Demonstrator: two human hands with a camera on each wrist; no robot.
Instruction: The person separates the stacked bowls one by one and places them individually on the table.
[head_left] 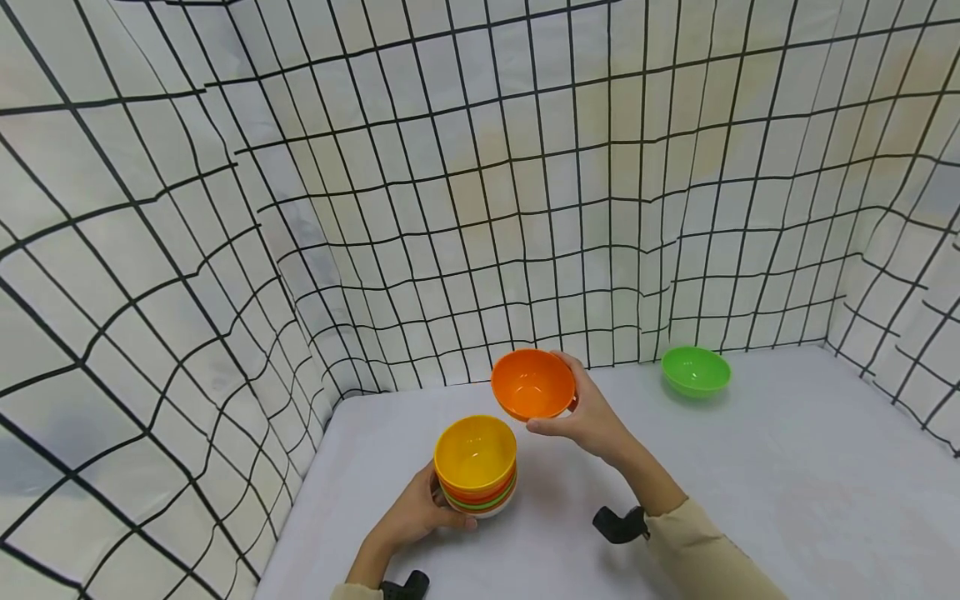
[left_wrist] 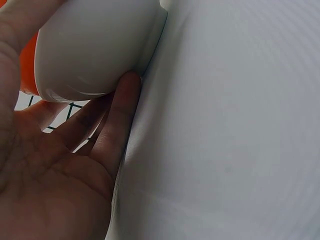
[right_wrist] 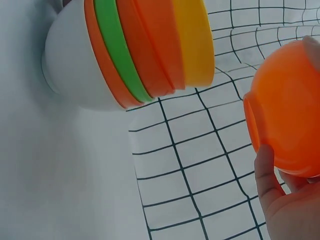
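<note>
A stack of nested bowls stands on the table, with a yellow bowl (head_left: 476, 452) on top, orange and green rims below it, and a white bowl (left_wrist: 100, 47) at the bottom. My left hand (head_left: 416, 510) grips the stack low on its left side, thumb in front and fingers around the back. Held in the air to the right of the stack is an orange bowl (head_left: 532, 383), tilted so its inside faces the head camera. My right hand (head_left: 588, 417) grips this bowl by its right side. In the right wrist view its underside and foot ring show, apart from the stack.
A green bowl (head_left: 696, 372) sits by itself at the back right of the white table (head_left: 787, 467). White sheets with a black grid (head_left: 480, 208) hang behind the table and along both sides. Each wrist carries a black device (head_left: 621, 525).
</note>
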